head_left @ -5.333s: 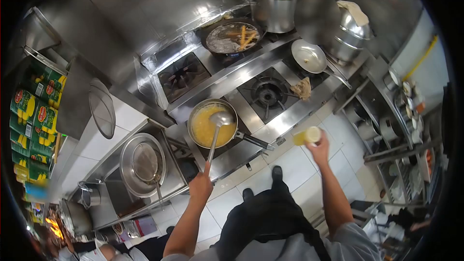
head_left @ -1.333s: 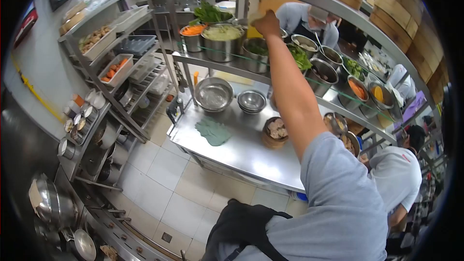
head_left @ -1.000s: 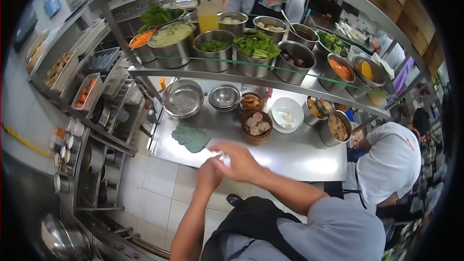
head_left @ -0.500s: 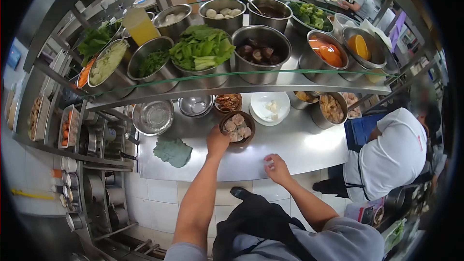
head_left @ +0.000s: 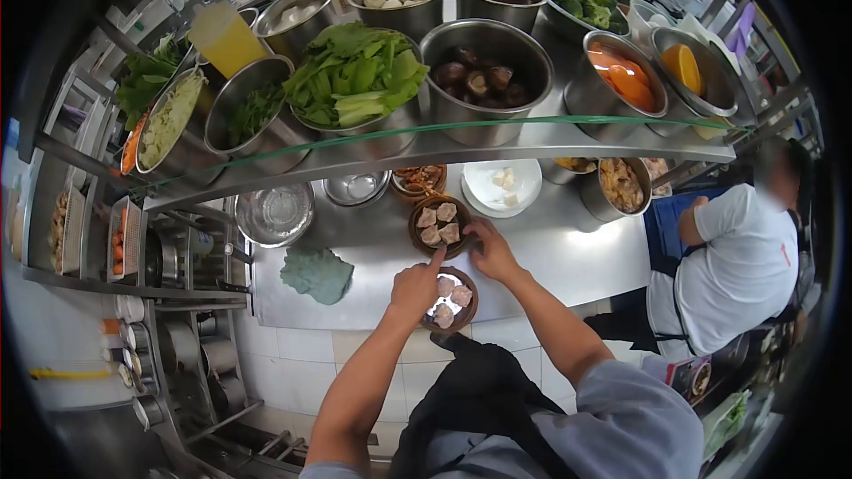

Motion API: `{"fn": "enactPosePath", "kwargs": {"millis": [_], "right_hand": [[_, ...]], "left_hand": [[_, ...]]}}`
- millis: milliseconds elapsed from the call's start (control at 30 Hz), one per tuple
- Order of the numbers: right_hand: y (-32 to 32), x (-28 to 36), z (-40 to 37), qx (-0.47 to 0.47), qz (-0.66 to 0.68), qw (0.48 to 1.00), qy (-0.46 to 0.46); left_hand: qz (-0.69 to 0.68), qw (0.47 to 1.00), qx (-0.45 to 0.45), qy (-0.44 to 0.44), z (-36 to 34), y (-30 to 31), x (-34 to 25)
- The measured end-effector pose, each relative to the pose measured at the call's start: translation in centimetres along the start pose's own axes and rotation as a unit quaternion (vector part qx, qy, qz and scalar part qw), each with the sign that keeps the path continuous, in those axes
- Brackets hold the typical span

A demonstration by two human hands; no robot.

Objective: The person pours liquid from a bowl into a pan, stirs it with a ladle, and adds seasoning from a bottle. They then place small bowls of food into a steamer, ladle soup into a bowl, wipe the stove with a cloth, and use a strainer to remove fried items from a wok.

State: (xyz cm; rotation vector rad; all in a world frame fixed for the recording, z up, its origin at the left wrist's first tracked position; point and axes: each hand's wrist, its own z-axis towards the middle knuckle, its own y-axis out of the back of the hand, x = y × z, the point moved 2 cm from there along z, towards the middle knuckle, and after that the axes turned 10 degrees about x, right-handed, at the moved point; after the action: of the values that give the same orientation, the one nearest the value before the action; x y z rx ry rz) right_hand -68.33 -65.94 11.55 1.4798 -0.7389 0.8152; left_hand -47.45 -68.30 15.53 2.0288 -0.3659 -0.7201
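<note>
Two round steamer baskets of pale dumplings stand on the steel counter. My left hand grips the left rim of the near basket, its index finger stretched forward toward the far basket. Several dumplings sit on a bright base inside the near one, partly hidden by that hand. Directly beyond stands the far basket, holding several more dumplings. Beside its right rim is my right hand, fingers apart and fingertips at the edge; it holds nothing I can see.
A green cloth and a metal bowl lie to the left. Behind the baskets stand a white plate and a pot of food. A glass-edged shelf with several ingredient pots overhangs the counter. A co-worker stands at right.
A second dumpling basket now shows, the near one lying closer to my body under my left hand, which has moved back. My right hand has moved forward and left to the far basket.
</note>
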Motion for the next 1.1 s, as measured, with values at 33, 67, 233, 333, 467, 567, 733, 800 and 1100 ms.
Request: {"fn": "enactPosePath", "kwargs": {"millis": [33, 67, 233, 333, 467, 567, 733, 800, 1100], "right_hand": [[-0.1, 0.0, 0.1, 0.004, -0.002, 1.000, 0.002], [-0.2, -0.1, 0.0, 0.001, 0.004, 1.000, 0.003], [-0.7, -0.1, 0.5, -0.003, 0.083, 0.997, -0.010], [-2.3, 0.0, 2.8, -0.074, 0.101, 0.992, -0.011], [-3.7, 1.4, 6.6, -0.162, 0.010, 0.983, -0.089], [-3.5, 3.1, 8.7, -0.165, -0.031, 0.978, -0.124], [-2.7, 3.7, 12.3, -0.165, -0.073, 0.981, -0.074], [-2.4, 3.3, 13.7, -0.144, -0.119, 0.977, -0.102], [-1.3, 2.7, 17.6, -0.081, -0.335, 0.939, -0.009]], "left_hand": [[0.008, 1.000, -0.016, -0.004, 0.9, -0.8, 0.3], [-0.007, 1.000, -0.020, 0.015, 1.6, -1.6, 0.6], [-0.004, 1.000, 0.002, 0.012, 0.3, -1.8, 1.1], [-0.006, 1.000, 0.004, 0.006, -2.7, -2.0, 2.4], [0.005, 1.000, 0.009, 0.020, -7.7, -1.5, 3.6], [-0.007, 0.999, 0.007, 0.039, -11.5, -1.8, 5.3], [-0.029, 0.992, 0.033, 0.117, -17.9, -1.7, 7.3], [-0.033, 0.983, 0.052, 0.171, -20.0, -2.0, 7.7], [-0.103, 0.964, 0.011, 0.245, -25.0, -4.5, 8.0]]}}
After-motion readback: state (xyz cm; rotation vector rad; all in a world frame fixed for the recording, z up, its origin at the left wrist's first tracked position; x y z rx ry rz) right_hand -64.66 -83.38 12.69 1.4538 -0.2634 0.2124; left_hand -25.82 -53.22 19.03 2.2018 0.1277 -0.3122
